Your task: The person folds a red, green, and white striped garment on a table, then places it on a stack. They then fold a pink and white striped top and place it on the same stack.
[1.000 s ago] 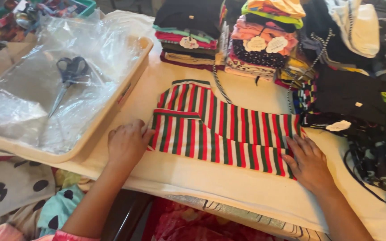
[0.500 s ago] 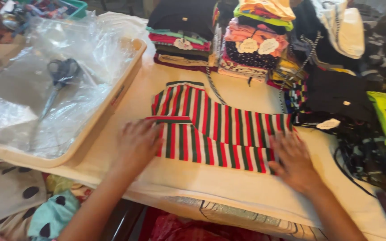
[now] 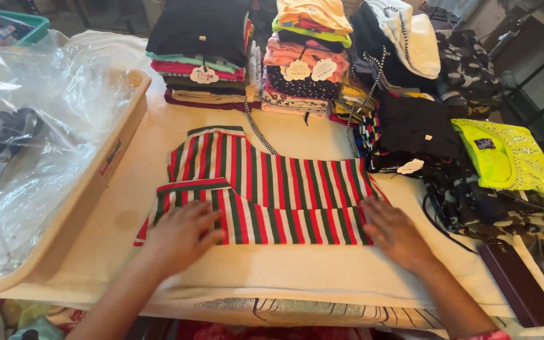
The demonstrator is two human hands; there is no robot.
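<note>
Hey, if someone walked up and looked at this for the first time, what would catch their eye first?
Most likely the red, green and white striped garment lying flat in the middle of the table, with the left hand pressed on its near left corner and the right hand on its near right edge. Next, the stacks of folded clothes along the far side, and the black-handled scissors under clear plastic in the tray at left.

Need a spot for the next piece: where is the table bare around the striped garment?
Bare cloth runs between the tray and striped garment, and along the near edge below both hands. Behind it, folded stacks crowd the table; right, dark clothes and the neon top leave none.
</note>
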